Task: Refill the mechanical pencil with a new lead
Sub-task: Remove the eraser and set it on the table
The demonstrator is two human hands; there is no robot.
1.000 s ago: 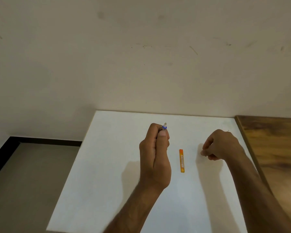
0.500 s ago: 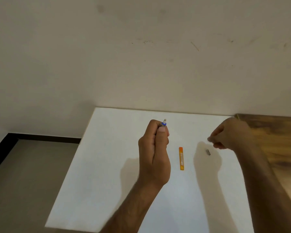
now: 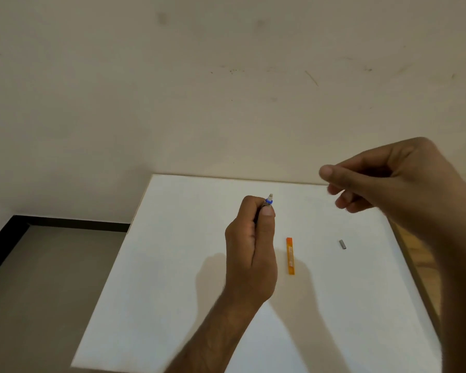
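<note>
Gripping the pencil [image 3: 269, 201], left hand [image 3: 252, 254] flanks lead case [image 3: 290, 256]; right hand [image 3: 393, 184] raised, loosely curled, empty.

- one view only, from a wide-angle camera worn on the person's head, so no second view shares the scene.
- it faces forward and down over the white bench [image 3: 172, 292], toward the wall [image 3: 226, 103] behind it.
- both forearms enter from the bottom edge; the right hand [image 3: 388, 184] is raised close to the lens and looms large, while the left hand [image 3: 250, 251] sits lower, near the centre.
- floor [image 3: 38, 292] shows at left.
</note>
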